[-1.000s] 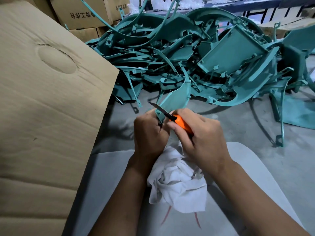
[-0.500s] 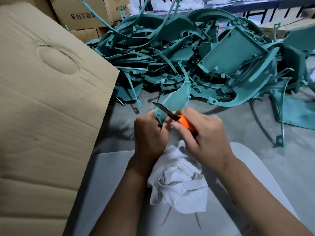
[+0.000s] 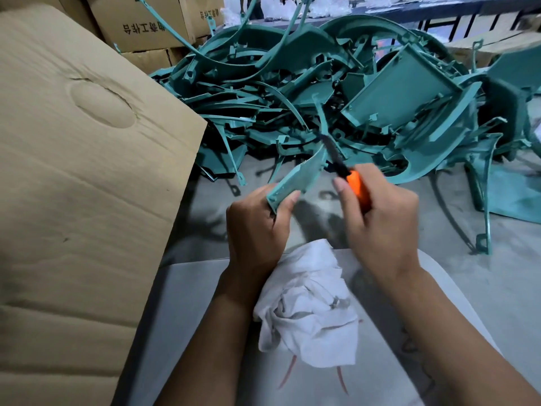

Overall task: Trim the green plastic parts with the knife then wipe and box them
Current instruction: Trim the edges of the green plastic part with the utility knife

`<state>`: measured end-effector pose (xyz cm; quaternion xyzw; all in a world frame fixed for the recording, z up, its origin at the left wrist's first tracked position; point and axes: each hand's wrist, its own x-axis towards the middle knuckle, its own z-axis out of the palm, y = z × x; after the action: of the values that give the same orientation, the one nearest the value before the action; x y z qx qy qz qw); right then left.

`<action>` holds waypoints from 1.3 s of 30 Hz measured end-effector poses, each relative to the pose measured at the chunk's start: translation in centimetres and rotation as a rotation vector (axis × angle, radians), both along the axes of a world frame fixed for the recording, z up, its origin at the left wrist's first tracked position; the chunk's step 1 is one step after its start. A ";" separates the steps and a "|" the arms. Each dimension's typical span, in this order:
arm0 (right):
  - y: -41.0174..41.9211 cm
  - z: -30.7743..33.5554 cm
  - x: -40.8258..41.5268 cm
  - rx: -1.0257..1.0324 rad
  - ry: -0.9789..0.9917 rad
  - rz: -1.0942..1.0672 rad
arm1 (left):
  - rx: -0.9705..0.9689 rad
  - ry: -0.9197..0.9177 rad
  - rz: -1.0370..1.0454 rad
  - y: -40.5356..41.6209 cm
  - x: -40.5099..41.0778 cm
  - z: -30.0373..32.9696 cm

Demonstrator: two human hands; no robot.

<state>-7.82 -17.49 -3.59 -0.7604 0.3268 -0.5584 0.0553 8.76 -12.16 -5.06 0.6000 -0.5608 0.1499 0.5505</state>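
Gripping the near end of a curved green plastic part (image 3: 298, 178), the left hand (image 3: 257, 230) held it above the table (image 3: 453, 230) while the right hand (image 3: 380, 227) stayed wrapped round the orange-handled knife (image 3: 348, 174) — blade just beside the part's far edge. Thin, light and springy, it probably handled best held low. A white rag (image 3: 307, 306) lay below.

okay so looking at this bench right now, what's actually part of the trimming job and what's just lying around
In use:
left hand gripping the green part
right hand gripping the orange-handled knife
white cloth for wiping
cardboard flap, probably the packing box
pile of green parts waiting

Lying about:
printed cartons behind
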 end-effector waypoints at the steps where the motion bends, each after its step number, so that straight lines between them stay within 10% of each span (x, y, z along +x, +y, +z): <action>1: -0.3 0.0 -0.3 0.005 -0.021 -0.036 | -0.025 -0.048 0.031 0.0 0.1 0.0; 8: -0.1 -0.3 -0.4 0.045 -0.264 0.018 | -0.139 -0.195 0.071 -0.2 2.1 -0.3; 17: -0.5 0.2 -0.6 0.235 -0.478 0.097 | -0.188 1.195 -0.477 -0.2 3.2 1.4; 29: -1.7 1.2 -1.8 0.228 -0.931 0.105 | -0.395 1.805 -0.591 -1.6 2.7 0.6; 39: -2.9 -0.4 -1.4 0.652 -0.440 0.220 | -0.379 1.877 -0.290 -1.3 5.2 -0.2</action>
<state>-9.21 -20.34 -4.04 -0.5960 0.3838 -0.5656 0.4213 13.92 -13.51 -5.29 0.3018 0.0720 -0.3716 0.8750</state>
